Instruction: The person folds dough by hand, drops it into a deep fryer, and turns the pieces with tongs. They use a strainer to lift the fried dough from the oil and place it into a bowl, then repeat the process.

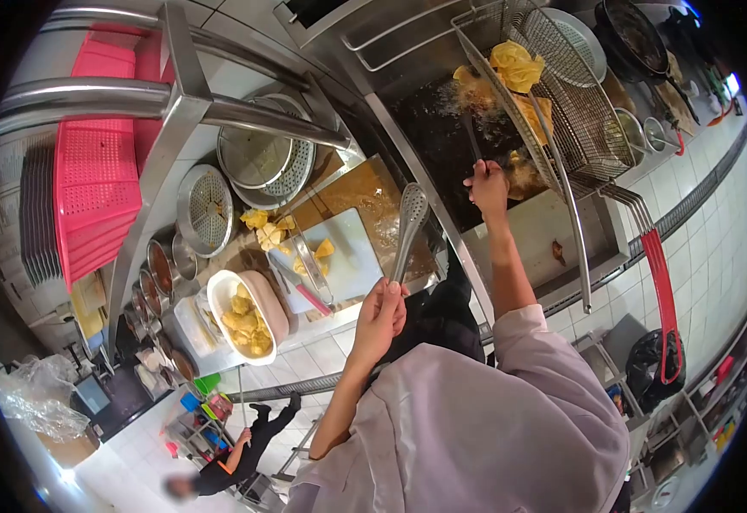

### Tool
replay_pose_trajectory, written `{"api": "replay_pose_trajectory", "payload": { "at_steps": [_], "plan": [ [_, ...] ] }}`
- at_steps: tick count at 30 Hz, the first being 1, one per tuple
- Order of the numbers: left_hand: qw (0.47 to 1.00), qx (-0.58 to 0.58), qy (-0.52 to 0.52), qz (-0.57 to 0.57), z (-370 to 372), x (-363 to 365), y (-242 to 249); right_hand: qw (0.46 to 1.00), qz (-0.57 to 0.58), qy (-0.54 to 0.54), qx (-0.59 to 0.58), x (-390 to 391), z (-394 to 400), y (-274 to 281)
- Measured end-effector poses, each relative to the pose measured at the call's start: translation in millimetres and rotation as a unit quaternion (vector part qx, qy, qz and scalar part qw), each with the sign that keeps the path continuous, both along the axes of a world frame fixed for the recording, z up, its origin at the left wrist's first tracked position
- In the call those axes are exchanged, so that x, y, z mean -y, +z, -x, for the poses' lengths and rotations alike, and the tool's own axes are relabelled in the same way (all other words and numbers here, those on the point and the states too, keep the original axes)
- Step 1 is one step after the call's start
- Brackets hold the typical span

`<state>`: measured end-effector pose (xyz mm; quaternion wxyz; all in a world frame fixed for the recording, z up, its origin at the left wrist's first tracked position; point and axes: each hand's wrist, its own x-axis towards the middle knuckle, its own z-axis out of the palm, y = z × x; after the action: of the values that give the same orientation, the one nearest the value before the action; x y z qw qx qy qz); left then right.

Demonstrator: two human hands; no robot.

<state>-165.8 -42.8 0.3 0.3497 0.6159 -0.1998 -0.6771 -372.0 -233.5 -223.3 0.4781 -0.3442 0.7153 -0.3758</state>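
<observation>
My left hand (380, 321) is closed round the handle of a perforated metal spoon (412, 218), its bowl pointing up beside the fryer edge. Over the fryer, my right hand (487, 190) grips a thin dark utensil (469, 137) whose far end reaches into the bubbling dark oil (429, 128). Yellow fried pieces (517, 67) sit at the wire basket (574, 111), just beyond my right hand. More food bubbles in the oil near that hand.
Left of the fryer are a white cutting board (348, 248) with a knife (301, 286) and tongs, and a white tub (245, 316) of yellow pieces. Pink baskets (100, 162) stand behind a metal rack. Another person (249, 449) is at the lower left. The basket's red handle (660, 291) juts out.
</observation>
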Motion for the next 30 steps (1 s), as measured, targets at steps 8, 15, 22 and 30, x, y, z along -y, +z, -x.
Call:
{"api": "replay_pose_trajectory", "payload": {
  "at_steps": [8, 15, 22, 30],
  "plan": [
    [1.0, -0.003, -0.003, -0.006, 0, 4, -4, 0.999, 0.045, -0.002, -0.022, -29, 17, 16],
    [1.0, -0.009, -0.009, -0.006, -1, 6, -8, 0.995, 0.031, 0.051, -0.084, -54, 28, 38],
    [1.0, 0.011, -0.008, -0.011, 3, 7, -11, 0.994, -0.011, 0.065, -0.083, -67, 36, 53],
    [0.999, 0.004, -0.034, -0.008, 3, 8, -15, 0.948, 0.043, 0.16, -0.273, -70, 59, 46]
  ]
}}
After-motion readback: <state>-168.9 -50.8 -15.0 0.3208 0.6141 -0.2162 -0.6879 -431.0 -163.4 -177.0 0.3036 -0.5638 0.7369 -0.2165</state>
